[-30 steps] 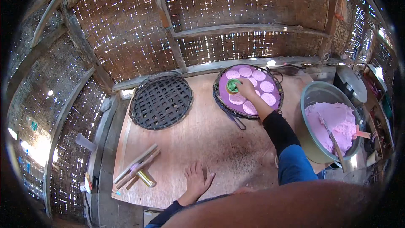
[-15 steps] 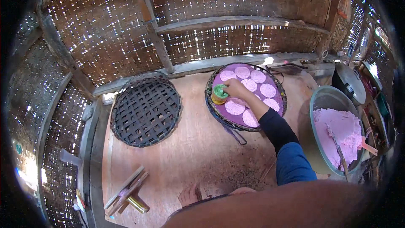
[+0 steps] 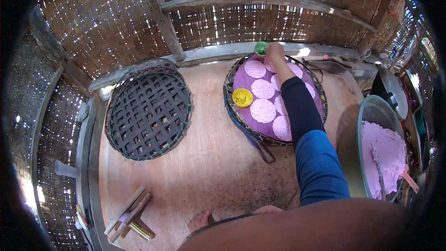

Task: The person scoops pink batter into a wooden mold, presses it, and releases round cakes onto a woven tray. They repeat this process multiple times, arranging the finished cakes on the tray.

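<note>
My right hand (image 3: pixel 275 51) pinches a small green cup (image 3: pixel 261 48) over the far rim of a round woven tray (image 3: pixel 229 82). Purple cloth (image 3: pixel 242 80) lines the tray. Several flat, pale pink grainy discs (image 3: pixel 263 111) lie on this cloth, some hidden beneath my right forearm. A round yellow mould (image 3: pixel 242 97) sits at the tray's left side, apart from my hand; whether it has a bottom, I cannot tell. My left hand does not show.
An empty openwork basket tray (image 3: pixel 149 116) lies to the left on the wooden board (image 3: pixel 209 158). Wooden sticks (image 3: pixel 127 214) are near front left. A large basin (image 3: pixel 367 158) of pink grainy mass (image 3: pixel 383 151) stands right, beside a lidded pot (image 3: pixel 392 93). Bare toes (image 3: pixel 200 221) show in front.
My right hand has lifted the green cup out of the yellow mould and carried it away to the tray's far rim. The yellow mould stays on the cloth. The view has shifted slightly.
</note>
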Available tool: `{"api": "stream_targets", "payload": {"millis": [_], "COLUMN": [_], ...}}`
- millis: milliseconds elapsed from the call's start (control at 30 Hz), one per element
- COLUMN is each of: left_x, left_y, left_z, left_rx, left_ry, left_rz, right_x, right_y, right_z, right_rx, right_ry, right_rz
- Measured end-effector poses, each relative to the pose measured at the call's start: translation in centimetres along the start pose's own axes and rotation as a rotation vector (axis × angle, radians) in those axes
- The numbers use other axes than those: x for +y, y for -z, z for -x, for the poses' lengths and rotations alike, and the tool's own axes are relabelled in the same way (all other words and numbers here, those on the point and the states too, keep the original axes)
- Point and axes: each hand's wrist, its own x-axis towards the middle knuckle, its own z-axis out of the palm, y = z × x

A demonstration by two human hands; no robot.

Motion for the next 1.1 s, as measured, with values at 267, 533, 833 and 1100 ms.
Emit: {"api": "stream_targets", "payload": {"millis": [267, 533, 833, 1100], "left_x": [1.5, 0.7, -0.9, 0.9], "left_y": [0.5, 0.5, -1.8, -1.1], "left_z": [-2.3, -2.1, -0.6, -2.5], "left_rx": [0.165, 0.141, 0.252, 0.349], "left_ry": [-0.004, -0.043, -0.074, -0.027], "left_rz": [-0.019, -0.037, -0.009, 0.001], "right_x": [1.2, 0.4, 7.6, 14.9], "right_y": [-1.2, -1.2, 7.6, 12.4], "right_z": [0.1, 0.7, 0.5, 5.3], "right_rx": [0.136, 0.172, 0.237, 0.187], "right_ry": [0.020, 0.072, -0.082, -0.444], "right_rz": [-0.072, -0.005, 0.008, 0.183]}}
